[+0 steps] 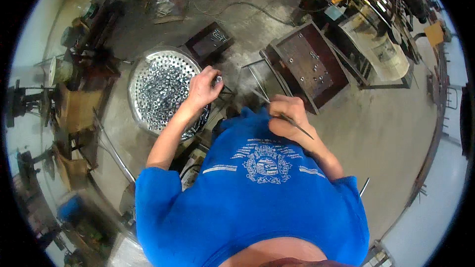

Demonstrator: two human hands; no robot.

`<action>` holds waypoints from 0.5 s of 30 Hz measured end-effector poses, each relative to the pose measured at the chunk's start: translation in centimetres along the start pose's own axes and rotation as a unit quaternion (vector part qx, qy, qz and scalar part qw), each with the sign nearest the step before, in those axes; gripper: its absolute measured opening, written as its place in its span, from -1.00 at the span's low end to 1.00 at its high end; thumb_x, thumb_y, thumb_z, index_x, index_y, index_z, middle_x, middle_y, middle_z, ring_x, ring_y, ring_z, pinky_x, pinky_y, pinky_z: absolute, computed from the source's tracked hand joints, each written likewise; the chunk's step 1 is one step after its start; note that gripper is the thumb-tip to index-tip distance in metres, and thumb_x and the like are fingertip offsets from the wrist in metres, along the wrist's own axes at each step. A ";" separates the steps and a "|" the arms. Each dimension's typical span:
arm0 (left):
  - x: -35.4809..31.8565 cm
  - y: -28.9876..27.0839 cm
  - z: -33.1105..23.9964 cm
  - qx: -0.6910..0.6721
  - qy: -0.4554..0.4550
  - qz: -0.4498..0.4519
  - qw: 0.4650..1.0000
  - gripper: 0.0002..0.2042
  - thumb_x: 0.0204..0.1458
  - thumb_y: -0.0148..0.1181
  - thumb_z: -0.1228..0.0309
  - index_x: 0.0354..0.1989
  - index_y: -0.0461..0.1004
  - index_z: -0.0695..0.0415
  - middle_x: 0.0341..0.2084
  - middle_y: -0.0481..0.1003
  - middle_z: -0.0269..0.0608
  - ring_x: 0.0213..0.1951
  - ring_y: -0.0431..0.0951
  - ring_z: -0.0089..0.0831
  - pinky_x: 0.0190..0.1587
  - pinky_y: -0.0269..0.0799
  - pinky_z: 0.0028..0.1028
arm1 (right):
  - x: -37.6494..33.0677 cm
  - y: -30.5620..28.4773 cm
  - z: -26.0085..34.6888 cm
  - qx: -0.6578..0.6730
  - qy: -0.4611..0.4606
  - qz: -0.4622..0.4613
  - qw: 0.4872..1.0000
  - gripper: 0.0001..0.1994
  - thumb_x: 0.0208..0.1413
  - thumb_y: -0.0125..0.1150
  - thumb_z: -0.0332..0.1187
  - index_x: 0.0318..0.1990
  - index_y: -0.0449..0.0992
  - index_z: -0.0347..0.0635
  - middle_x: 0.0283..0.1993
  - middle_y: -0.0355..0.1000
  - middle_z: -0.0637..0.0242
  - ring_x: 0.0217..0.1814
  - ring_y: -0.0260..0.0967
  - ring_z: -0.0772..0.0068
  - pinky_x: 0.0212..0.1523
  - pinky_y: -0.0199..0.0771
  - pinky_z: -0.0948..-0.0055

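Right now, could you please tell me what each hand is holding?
Left hand: closed on small metal nuts beside the perforated tray.
Right hand: closed on a thin metal rod.

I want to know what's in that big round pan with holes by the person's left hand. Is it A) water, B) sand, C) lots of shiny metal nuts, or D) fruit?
C: the round perforated pan is piled with small shiny metal nuts, and the left hand rests at its edge.
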State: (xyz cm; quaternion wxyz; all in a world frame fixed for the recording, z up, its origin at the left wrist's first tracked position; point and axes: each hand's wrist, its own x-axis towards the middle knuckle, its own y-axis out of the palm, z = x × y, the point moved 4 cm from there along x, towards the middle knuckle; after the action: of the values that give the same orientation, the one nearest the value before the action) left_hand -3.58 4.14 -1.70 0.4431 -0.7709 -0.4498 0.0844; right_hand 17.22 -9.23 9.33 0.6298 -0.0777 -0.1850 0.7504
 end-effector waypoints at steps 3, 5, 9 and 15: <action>0.1 0.1 -2.4 0.001 0.025 0.025 0.999 -0.79 -0.19 0.28 0.44 -0.33 0.48 0.16 -0.44 0.42 -0.16 -0.50 0.50 -0.15 -0.48 0.41 -0.28 | 0.7 0.6 0.3 -0.004 -0.027 0.017 0.999 -0.81 -0.30 0.15 -0.44 -0.61 0.22 -0.27 -0.59 0.15 0.16 -0.58 0.14 0.13 -0.56 0.10 0.29; 0.3 0.0 -3.6 0.021 0.066 0.016 0.998 -0.78 -0.20 0.29 0.42 -0.33 0.48 0.13 -0.44 0.41 -0.17 -0.51 0.49 -0.12 -0.51 0.41 -0.25 | 0.6 0.7 0.2 0.001 -0.027 0.018 0.999 -0.81 -0.30 0.14 -0.44 -0.62 0.22 -0.27 -0.59 0.15 0.16 -0.58 0.15 0.11 -0.56 0.10 0.30; 0.4 0.3 -4.2 0.032 0.083 0.021 0.996 -0.78 -0.21 0.29 0.42 -0.33 0.48 0.14 -0.44 0.41 -0.18 -0.51 0.49 -0.13 -0.50 0.42 -0.25 | 0.5 0.8 -0.1 0.019 -0.027 0.019 0.999 -0.81 -0.31 0.14 -0.44 -0.63 0.23 -0.28 -0.61 0.16 0.15 -0.59 0.15 0.08 -0.56 0.10 0.28; 1.3 1.3 -6.7 0.036 0.180 0.046 0.982 -0.72 -0.28 0.31 0.46 -0.32 0.46 0.15 -0.49 0.38 -0.19 -0.56 0.47 -0.21 -0.56 0.36 -0.30 | 1.2 1.3 -2.3 -0.005 -0.015 0.035 0.999 -0.85 -0.26 0.13 -0.42 -0.60 0.29 -0.27 -0.59 0.23 0.07 -0.53 0.23 -0.03 -0.53 0.17 0.18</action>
State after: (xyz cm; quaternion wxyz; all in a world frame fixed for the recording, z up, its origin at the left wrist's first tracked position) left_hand 1.48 0.78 1.63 0.5400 -0.7769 -0.3232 -0.0195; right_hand 16.65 -7.86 6.87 0.5998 -0.0762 -0.1950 0.7723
